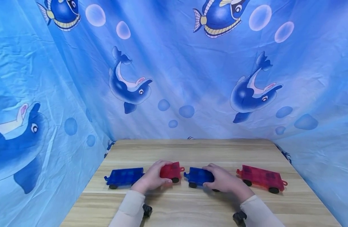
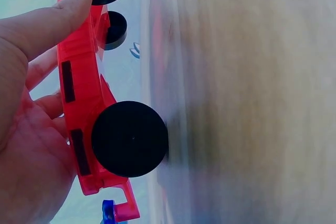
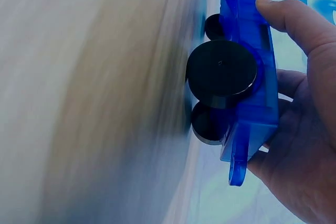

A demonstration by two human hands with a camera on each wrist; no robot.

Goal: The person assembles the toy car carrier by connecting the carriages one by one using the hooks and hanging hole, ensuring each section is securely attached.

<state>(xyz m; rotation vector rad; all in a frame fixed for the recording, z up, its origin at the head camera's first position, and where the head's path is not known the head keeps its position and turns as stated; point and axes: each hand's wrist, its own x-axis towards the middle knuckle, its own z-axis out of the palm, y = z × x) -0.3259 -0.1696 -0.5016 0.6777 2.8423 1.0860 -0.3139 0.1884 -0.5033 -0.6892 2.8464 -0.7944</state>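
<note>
Above the wooden table my left hand [image 1: 152, 178] grips a red toy train wagon [image 1: 171, 171], thumb on the near side. In the left wrist view a blue ring [image 2: 108, 211] sits at this wagon's red hook [image 2: 126, 214]. A blue wagon [image 1: 125, 176] stands just left of that hand. My right hand [image 1: 223, 180] holds another blue wagon [image 1: 197, 176] between thumb and fingers. Its left-end hook [image 1: 186, 175] faces the red wagon's ring [image 1: 182, 169], close by; whether they touch I cannot tell. Black wheels [image 3: 223, 72] show under it.
A second red wagon [image 1: 262, 177] stands at the right, beyond my right wrist. The wooden table [image 1: 191, 151] meets a blue curtain with dolphins [image 1: 129, 88] at its back and sides. Black wrist cameras [image 1: 146, 210] hang below both sleeves.
</note>
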